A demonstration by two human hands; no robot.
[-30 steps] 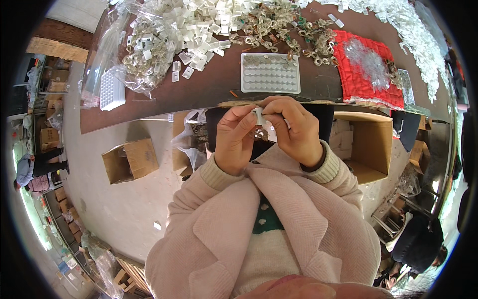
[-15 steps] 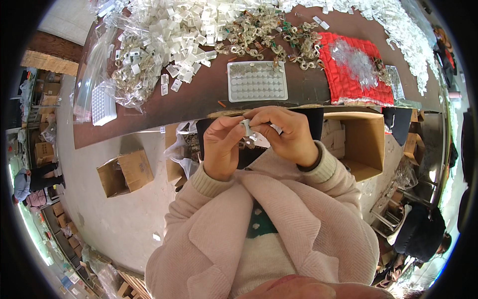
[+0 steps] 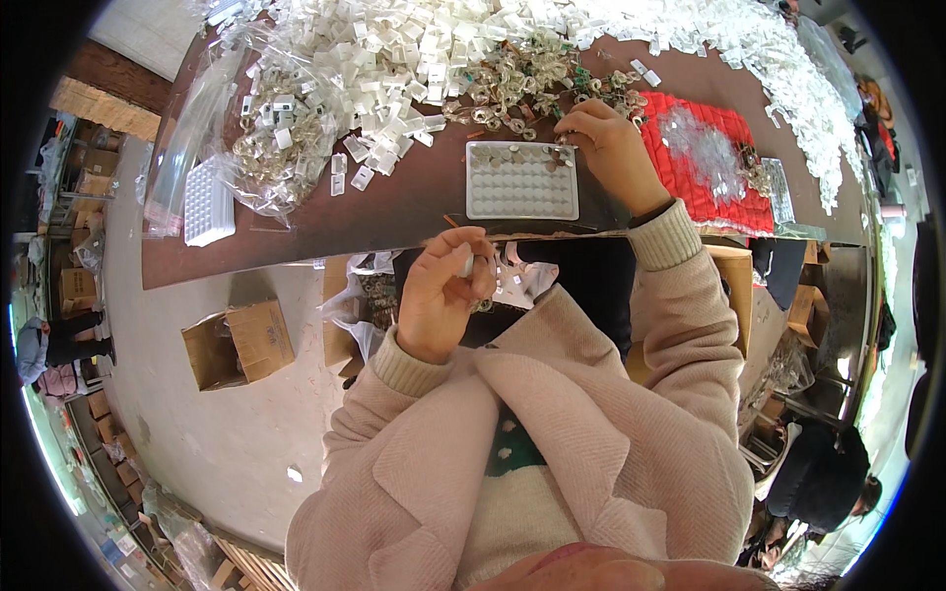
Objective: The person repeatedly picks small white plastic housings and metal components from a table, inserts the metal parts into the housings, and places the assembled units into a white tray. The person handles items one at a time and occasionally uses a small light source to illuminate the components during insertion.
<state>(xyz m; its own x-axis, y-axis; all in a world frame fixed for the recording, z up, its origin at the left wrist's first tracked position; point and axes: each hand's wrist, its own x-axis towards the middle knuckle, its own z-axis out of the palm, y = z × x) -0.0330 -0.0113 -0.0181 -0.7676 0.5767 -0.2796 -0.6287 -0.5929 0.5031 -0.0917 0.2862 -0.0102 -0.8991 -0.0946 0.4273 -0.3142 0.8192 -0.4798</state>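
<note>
Holding a small white piece [image 3: 467,266] between the thumb and the fingers, the left hand [image 3: 440,303] is closed and stands just in front of the near edge of the brown table [image 3: 389,207]. Some thin shiny part [image 3: 481,306] shows under its curled fingers, but its shape is too small to tell. The right hand [image 3: 623,158] reaches over the table, with its fingertips brought together at the upper right corner of the white tray [image 3: 517,194]; whether they grip something there, I cannot tell. This tray has rows of round hollows, and small grey discs [image 3: 532,155] lie in its upper part. Behind the tray is spread a heap of coiled wire parts [image 3: 522,74], and to the left of it a large heap of white plastic pieces [image 3: 394,89]. Farther left there is a clear bag [image 3: 281,167] with more parts inside, and beside it a stack of white trays [image 3: 209,209]. On the right side, just beside the right hand, lies a red cloth [image 3: 685,202], which bears a pile of clear pieces [image 3: 698,143]. Below, on the floor, an open cardboard box [image 3: 261,340] is standing.
</note>
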